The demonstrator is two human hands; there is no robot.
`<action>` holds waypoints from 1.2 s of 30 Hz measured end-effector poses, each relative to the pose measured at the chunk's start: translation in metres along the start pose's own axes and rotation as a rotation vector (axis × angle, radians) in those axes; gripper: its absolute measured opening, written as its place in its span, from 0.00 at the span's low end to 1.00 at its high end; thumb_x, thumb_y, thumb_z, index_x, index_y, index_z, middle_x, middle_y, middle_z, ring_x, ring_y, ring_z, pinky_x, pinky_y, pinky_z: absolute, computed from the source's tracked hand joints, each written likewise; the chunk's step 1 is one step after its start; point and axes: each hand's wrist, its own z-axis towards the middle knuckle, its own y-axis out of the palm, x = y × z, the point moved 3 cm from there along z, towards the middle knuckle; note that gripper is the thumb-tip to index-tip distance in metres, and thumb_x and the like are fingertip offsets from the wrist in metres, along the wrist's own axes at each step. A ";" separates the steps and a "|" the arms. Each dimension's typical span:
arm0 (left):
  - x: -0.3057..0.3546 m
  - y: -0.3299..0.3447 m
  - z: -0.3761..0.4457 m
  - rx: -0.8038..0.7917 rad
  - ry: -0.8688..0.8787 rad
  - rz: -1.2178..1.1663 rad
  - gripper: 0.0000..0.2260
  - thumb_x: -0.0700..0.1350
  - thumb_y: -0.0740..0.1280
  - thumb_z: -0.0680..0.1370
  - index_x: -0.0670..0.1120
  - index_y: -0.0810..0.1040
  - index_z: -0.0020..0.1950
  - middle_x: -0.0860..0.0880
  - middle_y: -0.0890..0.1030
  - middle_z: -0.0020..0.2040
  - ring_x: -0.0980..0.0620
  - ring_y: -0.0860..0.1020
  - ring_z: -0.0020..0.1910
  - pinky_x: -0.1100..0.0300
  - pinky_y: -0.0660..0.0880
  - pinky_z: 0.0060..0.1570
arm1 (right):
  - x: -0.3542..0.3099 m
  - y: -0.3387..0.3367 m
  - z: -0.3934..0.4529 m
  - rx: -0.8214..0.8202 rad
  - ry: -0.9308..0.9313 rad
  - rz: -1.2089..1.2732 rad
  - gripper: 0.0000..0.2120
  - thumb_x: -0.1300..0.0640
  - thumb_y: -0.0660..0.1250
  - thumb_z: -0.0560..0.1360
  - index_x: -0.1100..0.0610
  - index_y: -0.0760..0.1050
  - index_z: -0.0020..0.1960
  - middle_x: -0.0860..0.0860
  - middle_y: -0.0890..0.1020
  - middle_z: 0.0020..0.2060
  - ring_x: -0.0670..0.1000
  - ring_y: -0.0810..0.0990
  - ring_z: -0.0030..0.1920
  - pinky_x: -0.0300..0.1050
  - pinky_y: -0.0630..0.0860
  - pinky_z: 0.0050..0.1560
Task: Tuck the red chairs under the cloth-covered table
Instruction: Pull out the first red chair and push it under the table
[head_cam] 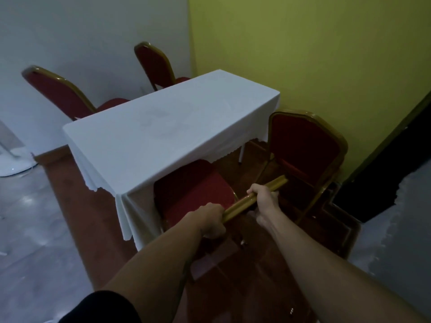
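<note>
The near chair [193, 190] is being pushed in at the table's near long edge, and the step is judged best done by driving it straight and low, with equal pressure from both hands, so that the seat slides squarely beneath the hanging white cloth [163, 134] without dragging it or snagging a table leg. The gold top rail [254, 197] of the chair back is gripped at two places: the left hand [211, 220] is closed over its left end, and the right hand [265, 198] is wrapped round it nearer the right end. The red seat lies just ahead of the hands, its front part already hidden under the cloth, its rear part still exposed.

A second red chair [305, 150] stands just beside the table's right-hand near corner, not yet tucked. Two more, one [60, 94] by the far left corner and another [156, 65] further along the far long edge, are seen with seats partly under the table.
</note>
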 end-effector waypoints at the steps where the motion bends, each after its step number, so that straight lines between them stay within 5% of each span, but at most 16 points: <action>1: 0.003 0.000 0.004 0.002 -0.008 -0.002 0.17 0.43 0.67 0.75 0.48 0.76 0.64 0.48 0.75 0.52 0.45 0.78 0.51 0.52 0.78 0.50 | -0.004 -0.002 0.005 -0.007 0.004 -0.009 0.34 0.67 0.67 0.72 0.56 0.60 0.75 0.57 0.77 0.42 0.55 0.80 0.38 0.53 0.79 0.36; 7: 0.017 -0.009 0.032 0.021 -0.051 -0.006 0.15 0.44 0.67 0.74 0.48 0.76 0.60 0.48 0.75 0.51 0.46 0.77 0.48 0.51 0.78 0.50 | -0.021 -0.001 0.040 -0.041 0.018 -0.067 0.37 0.67 0.67 0.72 0.56 0.58 0.78 0.57 0.77 0.41 0.55 0.80 0.39 0.56 0.80 0.41; 18: 0.007 -0.042 0.077 0.022 -0.121 -0.020 0.17 0.44 0.65 0.75 0.49 0.75 0.65 0.46 0.76 0.55 0.46 0.78 0.51 0.50 0.79 0.53 | -0.050 0.033 0.089 -0.113 0.053 -0.211 0.33 0.66 0.65 0.73 0.57 0.58 0.75 0.57 0.76 0.42 0.55 0.81 0.36 0.53 0.82 0.32; 21: -0.004 -0.052 0.083 0.025 -0.138 -0.023 0.18 0.44 0.65 0.75 0.49 0.75 0.66 0.46 0.77 0.54 0.46 0.79 0.50 0.51 0.79 0.51 | -0.051 0.047 0.099 -0.125 0.067 -0.194 0.29 0.65 0.66 0.74 0.56 0.59 0.71 0.58 0.77 0.43 0.56 0.81 0.37 0.60 0.85 0.38; 23: -0.007 -0.058 0.085 -0.002 -0.148 0.009 0.19 0.46 0.67 0.74 0.49 0.75 0.66 0.47 0.77 0.53 0.46 0.79 0.50 0.52 0.78 0.47 | -0.053 0.050 0.104 -0.165 0.088 -0.191 0.30 0.62 0.69 0.72 0.57 0.60 0.71 0.59 0.78 0.46 0.58 0.83 0.42 0.63 0.85 0.41; 25: -0.007 -0.067 0.091 -0.087 -0.160 0.008 0.22 0.49 0.72 0.73 0.48 0.75 0.67 0.46 0.78 0.55 0.44 0.80 0.52 0.52 0.78 0.46 | -0.053 0.046 0.106 -0.231 0.129 -0.203 0.42 0.52 0.76 0.67 0.59 0.62 0.76 0.60 0.80 0.53 0.60 0.84 0.49 0.63 0.85 0.38; 27: -0.001 -0.081 0.100 -0.174 -0.142 -0.059 0.26 0.54 0.73 0.73 0.46 0.74 0.69 0.45 0.78 0.62 0.42 0.79 0.57 0.48 0.80 0.51 | -0.060 0.034 0.111 -0.238 0.127 -0.221 0.46 0.44 0.77 0.67 0.58 0.63 0.78 0.59 0.79 0.62 0.61 0.82 0.55 0.58 0.83 0.36; 30: 0.018 -0.118 0.117 -0.130 0.016 -0.174 0.29 0.56 0.70 0.77 0.47 0.71 0.75 0.47 0.75 0.70 0.42 0.76 0.65 0.43 0.78 0.61 | -0.088 0.007 0.121 -0.146 0.029 -0.234 0.33 0.45 0.70 0.78 0.54 0.63 0.78 0.58 0.77 0.62 0.59 0.79 0.55 0.63 0.78 0.52; 33: 0.047 -0.155 0.132 0.020 0.170 -0.094 0.26 0.52 0.67 0.80 0.46 0.70 0.77 0.46 0.75 0.73 0.45 0.74 0.69 0.51 0.72 0.67 | -0.126 -0.023 0.131 -0.060 -0.041 -0.365 0.35 0.49 0.68 0.81 0.52 0.56 0.83 0.60 0.74 0.69 0.64 0.77 0.65 0.67 0.74 0.67; 36: 0.076 -0.177 0.160 0.101 0.293 0.007 0.23 0.48 0.65 0.79 0.48 0.73 0.75 0.46 0.76 0.72 0.46 0.75 0.68 0.54 0.72 0.63 | -0.159 -0.051 0.145 0.041 -0.128 -0.548 0.37 0.50 0.70 0.80 0.51 0.55 0.84 0.59 0.66 0.79 0.63 0.70 0.74 0.64 0.75 0.68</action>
